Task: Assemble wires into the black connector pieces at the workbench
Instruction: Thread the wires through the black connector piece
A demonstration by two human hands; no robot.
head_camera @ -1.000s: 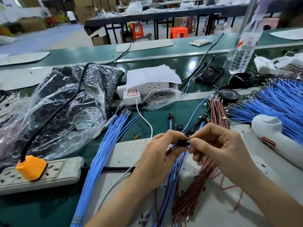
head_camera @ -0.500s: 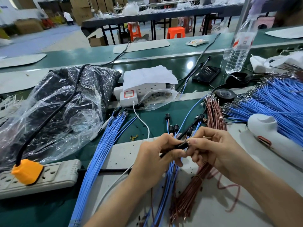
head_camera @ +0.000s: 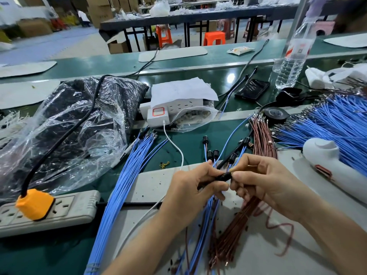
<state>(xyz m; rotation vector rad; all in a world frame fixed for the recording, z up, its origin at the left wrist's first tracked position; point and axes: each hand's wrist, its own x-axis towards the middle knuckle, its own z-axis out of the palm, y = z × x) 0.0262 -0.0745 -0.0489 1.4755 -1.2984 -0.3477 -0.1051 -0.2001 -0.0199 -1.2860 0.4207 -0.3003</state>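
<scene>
The blue wires [head_camera: 129, 175] are bright sky-blue, the brown wires [head_camera: 263, 139] reddish copper-brown, and the connector piece [head_camera: 224, 177] plain black. The workbench [head_camera: 190, 139] is dark green under a pale grey mat [head_camera: 155, 181] speckled with dark flecks. The plug [head_camera: 34, 205] is orange, the power strip [head_camera: 79, 207] dull grey, and the white charger [head_camera: 158, 116] bears a red square outline

Two hands [head_camera: 190, 189] [head_camera: 266, 181], two power strips [head_camera: 49, 212] [head_camera: 178, 105], one bottle [head_camera: 294, 56], one tape roll [head_camera: 275, 115].
</scene>
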